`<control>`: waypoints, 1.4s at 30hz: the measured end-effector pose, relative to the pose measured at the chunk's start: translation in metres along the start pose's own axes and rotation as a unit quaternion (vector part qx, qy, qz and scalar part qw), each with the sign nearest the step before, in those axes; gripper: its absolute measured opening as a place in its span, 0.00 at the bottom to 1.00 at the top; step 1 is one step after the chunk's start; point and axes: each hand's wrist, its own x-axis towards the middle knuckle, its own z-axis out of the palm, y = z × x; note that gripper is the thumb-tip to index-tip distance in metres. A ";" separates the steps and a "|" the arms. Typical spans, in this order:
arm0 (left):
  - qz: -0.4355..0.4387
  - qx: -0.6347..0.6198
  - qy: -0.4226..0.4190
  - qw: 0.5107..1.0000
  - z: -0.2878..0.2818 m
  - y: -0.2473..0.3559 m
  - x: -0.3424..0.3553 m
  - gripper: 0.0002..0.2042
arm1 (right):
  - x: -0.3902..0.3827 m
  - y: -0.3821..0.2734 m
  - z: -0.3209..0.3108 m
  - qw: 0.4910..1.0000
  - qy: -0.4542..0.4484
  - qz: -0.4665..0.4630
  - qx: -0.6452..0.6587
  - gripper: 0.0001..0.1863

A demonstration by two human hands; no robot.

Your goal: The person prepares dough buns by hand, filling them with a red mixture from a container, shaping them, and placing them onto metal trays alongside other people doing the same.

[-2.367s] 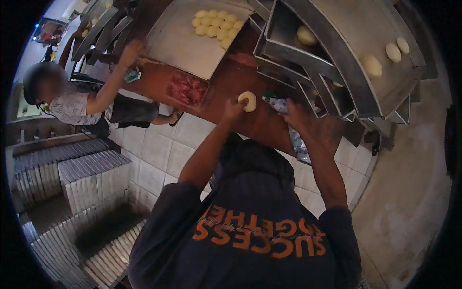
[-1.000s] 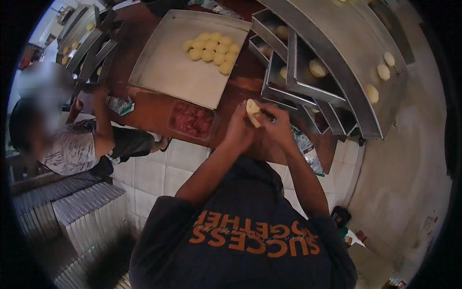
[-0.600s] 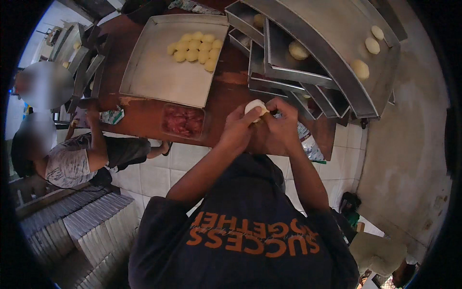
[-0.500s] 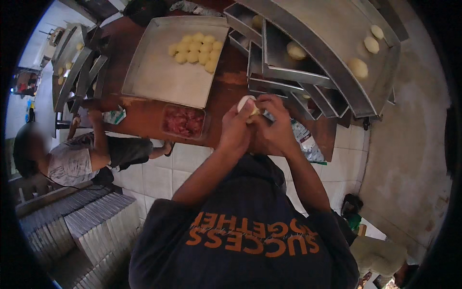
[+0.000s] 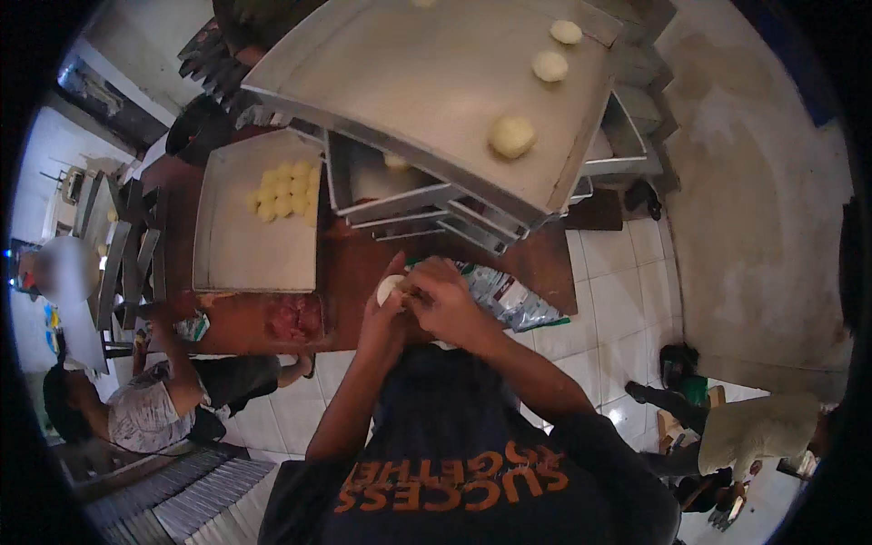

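Note:
Above the near edge of the brown table, my left hand (image 5: 382, 313) cups a small pale ball of dough (image 5: 390, 289). Bent over its right side are the fingers of my right hand (image 5: 447, 302), pinching at the dough; they hide part of it. To the left of my hands stands a clear plastic tub of red, moist filling (image 5: 295, 318). Behind that tub lies a wide metal tray (image 5: 245, 259), where yellowish dough balls (image 5: 286, 189) sit close together in rows.
Crosswise metal trays are stacked ahead of me, the top tray (image 5: 400, 82) holding a few dough balls. A silver-and-green plastic package (image 5: 509, 298) lies right of my hands. One person (image 5: 150, 409) works at left; another (image 5: 754, 431) is at lower right.
The view has swung to the right, so the trays and tub appear farther left and the tray stack nearer the middle. Both hands still hold the dough, with the right hand's fingers over it.

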 end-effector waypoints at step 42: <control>0.025 -0.034 0.050 0.998 0.084 -0.075 -0.011 0.16 | -0.053 0.004 -0.058 0.978 0.182 0.018 0.100 0.12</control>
